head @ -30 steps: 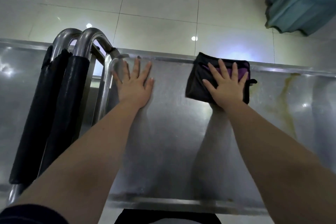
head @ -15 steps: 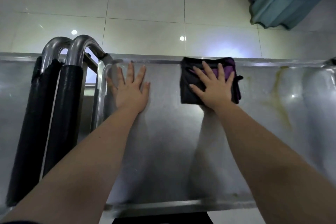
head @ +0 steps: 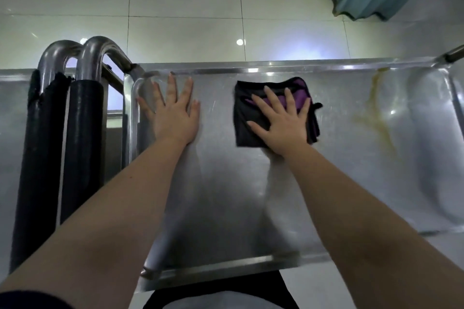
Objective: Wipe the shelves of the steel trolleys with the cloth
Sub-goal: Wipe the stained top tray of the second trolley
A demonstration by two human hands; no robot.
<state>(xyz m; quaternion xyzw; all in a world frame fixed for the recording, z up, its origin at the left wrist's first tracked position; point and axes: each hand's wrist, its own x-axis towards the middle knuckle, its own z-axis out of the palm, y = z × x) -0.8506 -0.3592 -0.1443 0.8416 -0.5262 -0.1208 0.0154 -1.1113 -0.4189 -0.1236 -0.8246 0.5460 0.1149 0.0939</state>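
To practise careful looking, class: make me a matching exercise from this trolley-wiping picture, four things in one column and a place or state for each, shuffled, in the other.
Things:
1. left hand
2. cloth
3. yellow-brown stain
4. black padding

Places or states:
a. right of the cloth, on the shelf
b. wrapped round the curved steel handles
c. flat on the bare shelf, holding nothing
d. pressed under the right hand

Pairs: 1-c, 2-d, 3-a, 4-b.

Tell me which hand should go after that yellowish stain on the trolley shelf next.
Right. The right hand presses flat on the cloth, and the yellowish stain lies on its side of the shelf. The left hand rests bare near the handles, farther away.
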